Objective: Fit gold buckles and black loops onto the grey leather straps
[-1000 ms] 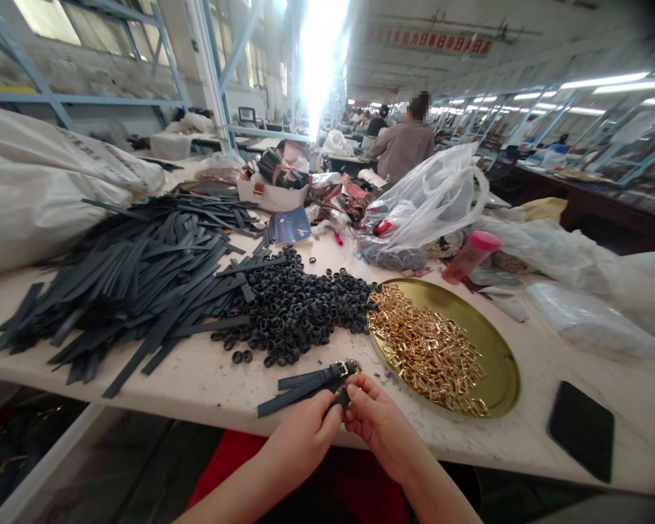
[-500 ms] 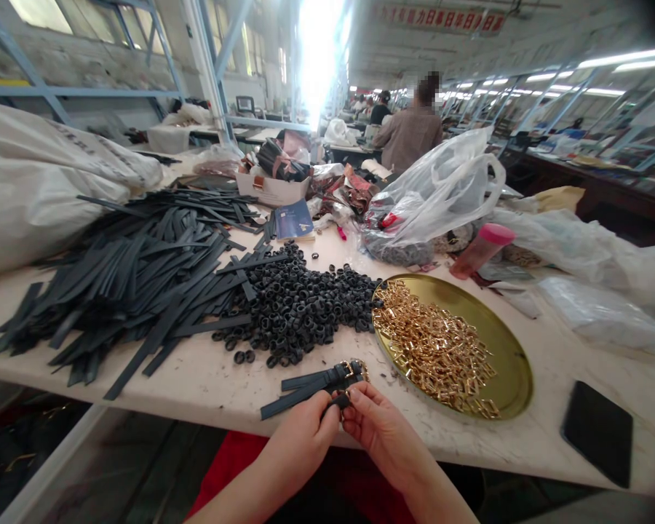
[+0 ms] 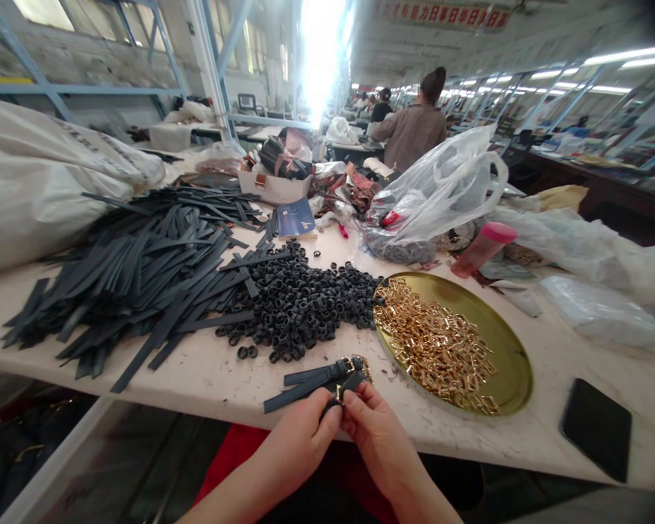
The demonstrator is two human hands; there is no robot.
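Both hands meet at the table's front edge around a dark leather strap (image 3: 354,381) with a gold buckle (image 3: 339,393). My left hand (image 3: 307,429) is closed on the strap's lower part, mostly hidden by the fingers. My right hand (image 3: 372,422) pinches the strap on the buckle's other side. Just beyond the fingers lie a few buckled straps (image 3: 300,389), their gold buckles to the right. Farther back spreads a heap of small black leather loops (image 3: 295,306). A round gold tray (image 3: 510,364) to the right carries many gold buckles (image 3: 437,342).
A large pile of dark strips (image 3: 142,269) covers the left. A black phone (image 3: 597,429) lies at the right edge. Behind stand a blue booklet (image 3: 296,218), a clear plastic bag (image 3: 442,196) and a pink-lidded jar (image 3: 483,249). A person (image 3: 418,135) sits farther off.
The strap end now sticks up above my right fingers and the buckle shows between my hands. My right hand has shifted its grip slightly. The view has moved a little.
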